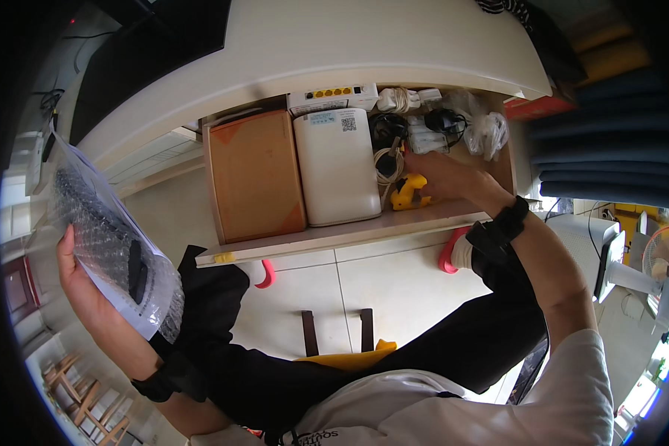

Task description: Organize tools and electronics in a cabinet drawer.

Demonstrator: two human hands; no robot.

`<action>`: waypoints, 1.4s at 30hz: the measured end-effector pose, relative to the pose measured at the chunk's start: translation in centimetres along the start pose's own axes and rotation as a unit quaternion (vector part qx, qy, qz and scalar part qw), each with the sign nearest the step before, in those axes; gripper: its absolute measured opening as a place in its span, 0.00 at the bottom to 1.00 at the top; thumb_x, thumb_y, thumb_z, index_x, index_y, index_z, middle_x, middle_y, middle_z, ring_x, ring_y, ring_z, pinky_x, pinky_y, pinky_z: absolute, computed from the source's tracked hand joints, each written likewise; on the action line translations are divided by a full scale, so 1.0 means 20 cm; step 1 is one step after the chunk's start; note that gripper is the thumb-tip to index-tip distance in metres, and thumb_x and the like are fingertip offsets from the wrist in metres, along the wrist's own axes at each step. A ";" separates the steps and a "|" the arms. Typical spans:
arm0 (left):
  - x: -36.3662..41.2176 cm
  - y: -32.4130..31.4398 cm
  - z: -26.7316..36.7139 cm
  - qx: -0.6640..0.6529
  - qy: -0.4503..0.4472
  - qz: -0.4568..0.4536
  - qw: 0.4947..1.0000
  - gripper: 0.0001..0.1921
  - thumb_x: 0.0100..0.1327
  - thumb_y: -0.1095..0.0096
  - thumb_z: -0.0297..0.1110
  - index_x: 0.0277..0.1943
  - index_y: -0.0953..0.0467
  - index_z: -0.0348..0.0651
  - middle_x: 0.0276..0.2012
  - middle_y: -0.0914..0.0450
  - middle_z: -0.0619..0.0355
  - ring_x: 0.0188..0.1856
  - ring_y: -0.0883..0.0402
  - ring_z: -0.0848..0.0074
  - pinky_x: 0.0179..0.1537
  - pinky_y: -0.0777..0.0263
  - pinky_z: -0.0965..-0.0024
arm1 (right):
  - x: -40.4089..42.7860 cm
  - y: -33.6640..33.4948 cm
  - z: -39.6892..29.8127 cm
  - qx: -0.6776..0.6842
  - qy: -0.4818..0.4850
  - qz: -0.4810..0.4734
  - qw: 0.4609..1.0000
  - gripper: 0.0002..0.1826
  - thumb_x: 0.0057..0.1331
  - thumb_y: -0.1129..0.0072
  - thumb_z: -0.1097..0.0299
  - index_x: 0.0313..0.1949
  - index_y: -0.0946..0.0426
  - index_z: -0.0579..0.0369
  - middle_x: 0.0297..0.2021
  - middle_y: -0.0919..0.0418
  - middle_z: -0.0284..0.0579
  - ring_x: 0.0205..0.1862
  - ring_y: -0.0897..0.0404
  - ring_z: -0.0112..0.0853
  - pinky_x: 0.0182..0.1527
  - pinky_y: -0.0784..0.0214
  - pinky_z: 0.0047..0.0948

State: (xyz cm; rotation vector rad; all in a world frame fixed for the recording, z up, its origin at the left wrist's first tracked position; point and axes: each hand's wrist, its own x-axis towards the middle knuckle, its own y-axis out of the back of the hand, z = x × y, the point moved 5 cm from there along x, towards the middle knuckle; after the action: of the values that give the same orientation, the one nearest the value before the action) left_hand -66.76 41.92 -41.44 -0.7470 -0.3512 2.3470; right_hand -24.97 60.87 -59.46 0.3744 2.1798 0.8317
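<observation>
My left hand [86, 287] holds up a clear bubble-wrap package [97, 214] with dark items inside, along with printed white paper sheets [124, 315]. Over the right part of an open drawer [357, 233], my right hand [446, 174] reaches in with its fingertips beside a coiled beige cable [387, 170]. Whether it grips anything there is unclear. Just below that hand lies a yellow plastic object [406, 195]. Black coiled cables [387, 129], a white power adapter [396, 99] and plastic-bagged cables [486, 134] fill the drawer around it.
A brown cardboard box [256, 178], a white router-like unit [337, 167] and a network box with yellow ports [333, 99] occupy the drawer's left and middle. Above it extends a white desktop [368, 39]. My legs flank the drawer; a fan [660, 253] stands at right.
</observation>
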 end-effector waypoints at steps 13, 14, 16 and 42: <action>0.00 0.02 0.04 -0.041 0.044 -0.046 0.997 0.12 0.60 0.42 0.34 0.44 0.23 0.38 0.41 0.18 0.52 0.43 0.19 0.64 0.49 0.26 0.60 | -0.02 0.06 0.01 0.046 -0.010 -0.086 0.995 0.19 0.48 0.32 0.75 0.39 0.28 0.59 0.38 0.23 0.44 0.38 0.22 0.36 0.39 0.28 0.31; -0.01 0.03 0.06 -0.037 0.041 -0.053 0.997 0.12 0.60 0.42 0.34 0.44 0.23 0.38 0.42 0.18 0.52 0.44 0.20 0.64 0.49 0.26 0.60 | -0.02 0.07 0.00 0.044 -0.003 -0.083 0.996 0.19 0.48 0.32 0.75 0.39 0.28 0.59 0.38 0.23 0.44 0.38 0.22 0.36 0.39 0.28 0.31; 0.02 0.04 0.03 -0.036 0.042 -0.063 0.996 0.12 0.60 0.42 0.34 0.44 0.23 0.38 0.42 0.19 0.52 0.45 0.20 0.64 0.49 0.27 0.60 | -0.03 0.06 0.04 0.015 0.012 -0.076 0.997 0.19 0.49 0.31 0.73 0.39 0.30 0.59 0.38 0.23 0.44 0.40 0.23 0.38 0.41 0.30 0.33; -0.07 -0.05 0.00 -0.081 0.045 -0.024 0.995 0.17 0.58 0.41 0.35 0.50 0.27 0.39 0.46 0.21 0.51 0.48 0.22 0.61 0.52 0.29 0.54 | -0.26 0.36 -0.39 0.639 0.070 -0.069 0.763 0.26 0.70 0.54 0.61 0.62 0.46 0.59 0.50 0.30 0.54 0.46 0.23 0.42 0.48 0.27 0.44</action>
State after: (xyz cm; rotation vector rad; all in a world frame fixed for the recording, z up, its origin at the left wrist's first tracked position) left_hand -65.48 41.77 -40.49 -0.9071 -0.5186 2.2511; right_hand -27.19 60.15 -47.90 0.7805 2.5606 -0.8949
